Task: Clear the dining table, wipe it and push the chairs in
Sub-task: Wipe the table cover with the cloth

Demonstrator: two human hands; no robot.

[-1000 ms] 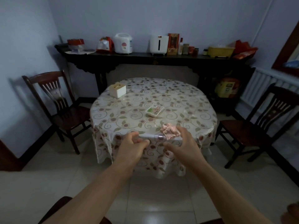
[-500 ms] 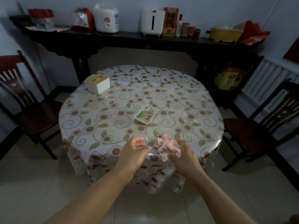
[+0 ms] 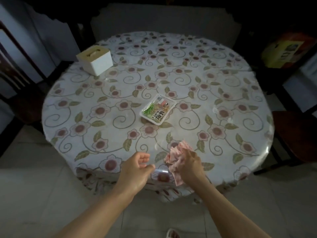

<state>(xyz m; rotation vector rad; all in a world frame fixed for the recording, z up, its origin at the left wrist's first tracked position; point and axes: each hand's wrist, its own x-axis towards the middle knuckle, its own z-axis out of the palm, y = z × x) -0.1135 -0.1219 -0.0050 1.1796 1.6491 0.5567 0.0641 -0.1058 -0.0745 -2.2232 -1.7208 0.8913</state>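
**Pink cloth gripped at the near edge of the worktop**

A crumpled pink cloth [image 3: 177,158] is gripped by the right hand [image 3: 189,164], whose fingers are curled round it; the bundle is pressed against the floral tablecloth just inside the near rim of the round worktop [image 3: 72,121]. Part of the cloth is seen hanging past the hand toward the rim. The left hand [image 3: 137,167] is held just beside the cloth, to its left, with fingers loosely curled and the thumb extended; nothing is held in it, and whether it touches the tablecloth cannot be told.

A sealed food tray [image 3: 157,109] with a printed label is seen beyond the cloth, near the middle of the worktop, well apart from both hands. A white tissue box [image 3: 95,60] is placed far beyond the cloth, to the left, near the far rim. A dark wooden chair [image 3: 295,134] is seen to the right of the cloth, outside the rim, and another chair [image 3: 15,79] to the left.
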